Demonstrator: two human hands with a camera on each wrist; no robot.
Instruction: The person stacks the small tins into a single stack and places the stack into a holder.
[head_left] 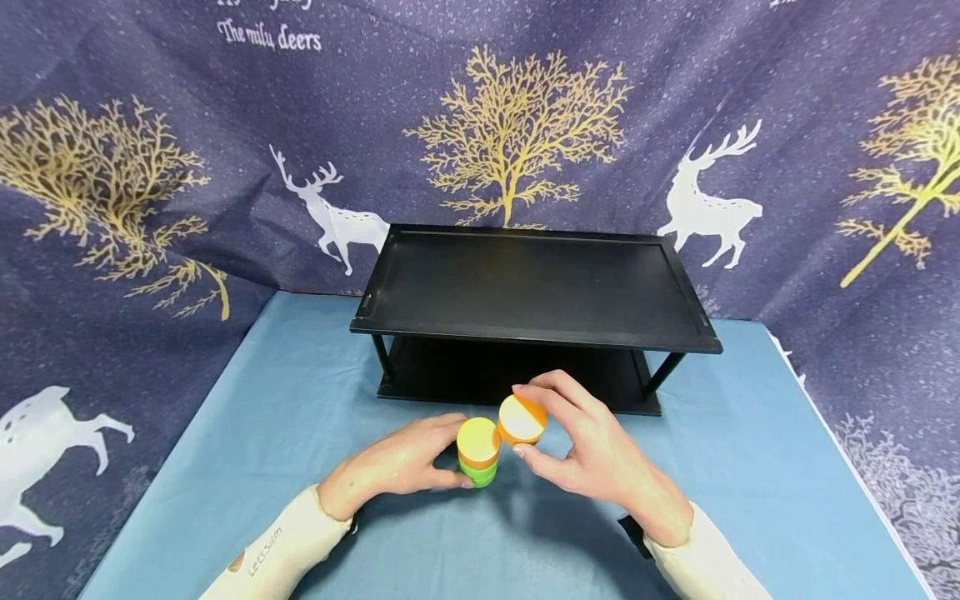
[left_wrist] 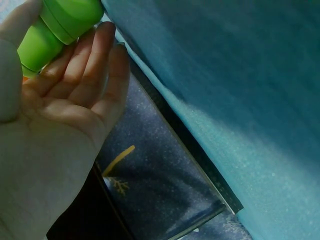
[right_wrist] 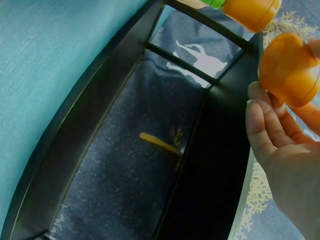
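In the head view my left hand (head_left: 408,460) grips a small round stack (head_left: 478,454), orange above and green below, between thumb and fingers. The left wrist view shows its green rounded lower part (left_wrist: 72,20), with more green beneath the thumb. Just to the right, my right hand (head_left: 588,446) pinches a separate orange cup-shaped piece (head_left: 522,419) with a pale, bright top. That piece is raised beside the stack's top, and the two look nearly touching. From the right wrist, the orange piece (right_wrist: 289,71) appears rounded, with a seam near one end.
A black two-tier shelf (head_left: 525,287) stands behind the hands, its lower board (head_left: 480,367) close to the right fingers. Blue cloth (head_left: 300,358) covers the table. A dark curtain printed with deer and trees (head_left: 360,108) hangs behind.
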